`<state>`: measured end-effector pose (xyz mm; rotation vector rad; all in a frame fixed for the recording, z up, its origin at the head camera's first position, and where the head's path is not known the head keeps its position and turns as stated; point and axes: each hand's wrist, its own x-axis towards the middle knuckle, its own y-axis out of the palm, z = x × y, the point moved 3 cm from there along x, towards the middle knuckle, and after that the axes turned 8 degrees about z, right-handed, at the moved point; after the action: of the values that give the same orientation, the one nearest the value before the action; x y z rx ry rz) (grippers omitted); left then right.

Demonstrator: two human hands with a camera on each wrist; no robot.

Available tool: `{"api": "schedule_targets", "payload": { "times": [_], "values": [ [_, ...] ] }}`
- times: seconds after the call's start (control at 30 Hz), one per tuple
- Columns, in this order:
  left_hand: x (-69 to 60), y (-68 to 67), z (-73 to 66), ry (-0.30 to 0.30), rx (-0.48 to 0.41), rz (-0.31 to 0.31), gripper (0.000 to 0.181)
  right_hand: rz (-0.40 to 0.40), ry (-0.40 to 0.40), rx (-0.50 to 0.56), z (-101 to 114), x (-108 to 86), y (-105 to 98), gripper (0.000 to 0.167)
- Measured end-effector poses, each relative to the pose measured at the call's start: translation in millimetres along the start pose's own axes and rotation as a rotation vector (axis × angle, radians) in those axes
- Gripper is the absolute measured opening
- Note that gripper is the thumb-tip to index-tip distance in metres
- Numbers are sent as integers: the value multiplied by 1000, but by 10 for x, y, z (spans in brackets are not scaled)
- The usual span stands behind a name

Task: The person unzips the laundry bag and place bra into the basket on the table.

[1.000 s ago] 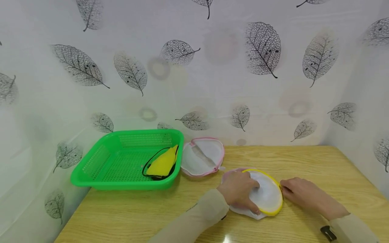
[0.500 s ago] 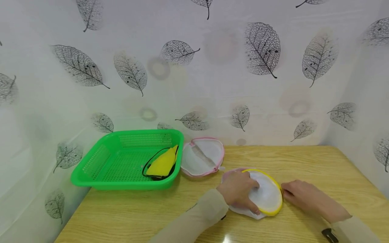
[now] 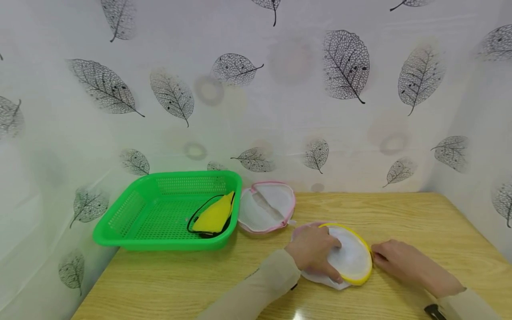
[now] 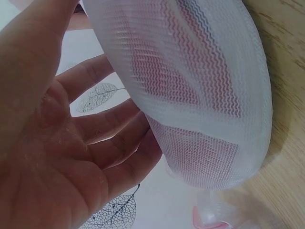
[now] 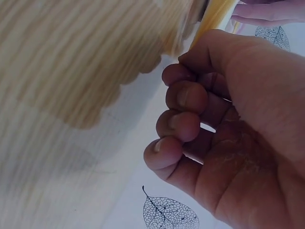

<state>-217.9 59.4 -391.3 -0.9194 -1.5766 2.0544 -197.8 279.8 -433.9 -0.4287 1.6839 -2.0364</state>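
A round white mesh laundry bag (image 3: pixel 349 253) with a yellow zipper edge lies on the table in the head view. My left hand (image 3: pixel 314 251) holds its left side, thumb toward the near edge and fingers over the top. In the left wrist view those fingers reach behind the white and pink mesh wall (image 4: pixel 190 95). At the bag's right edge, the thumb and forefinger of my right hand (image 3: pixel 408 262) pinch at the yellow zipper; the exact piece between them is hidden. The right wrist view has the yellow edging (image 5: pixel 214 21) beside those fingertips, the other fingers curled.
A green plastic basket (image 3: pixel 168 242) stands at the left, with a yellow item with black cord (image 3: pixel 216 215) inside. Between basket and hands lies another mesh bag (image 3: pixel 266 206) with pink trim, partly unzipped. A leaf-print curtain (image 3: pixel 280 111) surrounds the wooden table (image 3: pixel 160 284).
My right hand has slid slightly toward me and to the right along the bag's yellow edge. My left hand and the bag have stayed in place.
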Motion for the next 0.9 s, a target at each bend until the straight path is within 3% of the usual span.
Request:
{"api": "schedule_targets", "payload": {
  "times": [0.23, 0.57, 0.9],
  "values": [
    [-2, 5, 7, -1, 10, 8, 75, 32, 3, 28, 18, -12, -25, 33],
    [-6, 18, 24, -7, -6, 13, 76, -4, 139, -26, 30, 22, -63, 29],
    [-4, 14, 28, -10, -36, 9, 74, -45, 41, 11, 8, 47, -70, 23]
  ]
}}
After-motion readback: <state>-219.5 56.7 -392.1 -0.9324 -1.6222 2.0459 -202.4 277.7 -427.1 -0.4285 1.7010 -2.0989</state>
